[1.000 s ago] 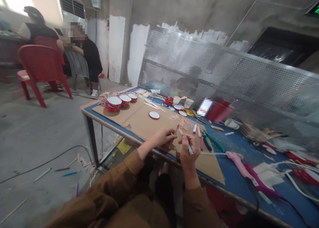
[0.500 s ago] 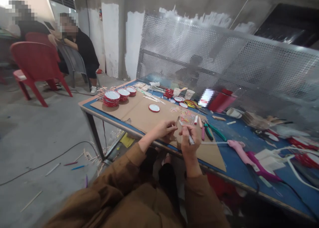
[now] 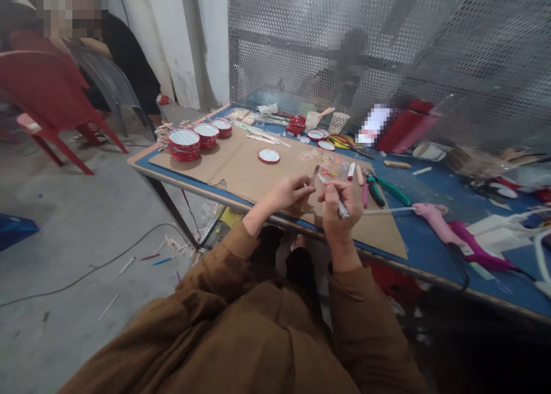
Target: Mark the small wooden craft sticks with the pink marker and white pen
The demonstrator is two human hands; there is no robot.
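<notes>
My left hand (image 3: 289, 194) is closed in a pinch above the cardboard sheet (image 3: 232, 179), with a small flat brown stick (image 3: 315, 171) poking up past its fingertips. Gripped in my right hand (image 3: 338, 226) is a white marker (image 3: 343, 210), its tip pointing at the brown stick; I cannot tell whether they touch. Small coloured pieces (image 3: 333, 166) lie just beyond both hands. A round red-rimmed white lid (image 3: 268, 156) rests flat on the cardboard, and red-and-white drum-like stacks (image 3: 184, 144) stand at the far left.
Right of my hands are another marker (image 3: 351, 171), green-handled pliers (image 3: 394, 191) and a pink glue gun (image 3: 433, 219). A phone (image 3: 373, 124) leans near the perforated metal panel (image 3: 293, 67). A person (image 3: 129, 55) sits at left near a red chair (image 3: 38, 90).
The camera view has tipped downward and shifted, so the table appears higher and larger. Both hands keep their grips with little change over the cardboard.
</notes>
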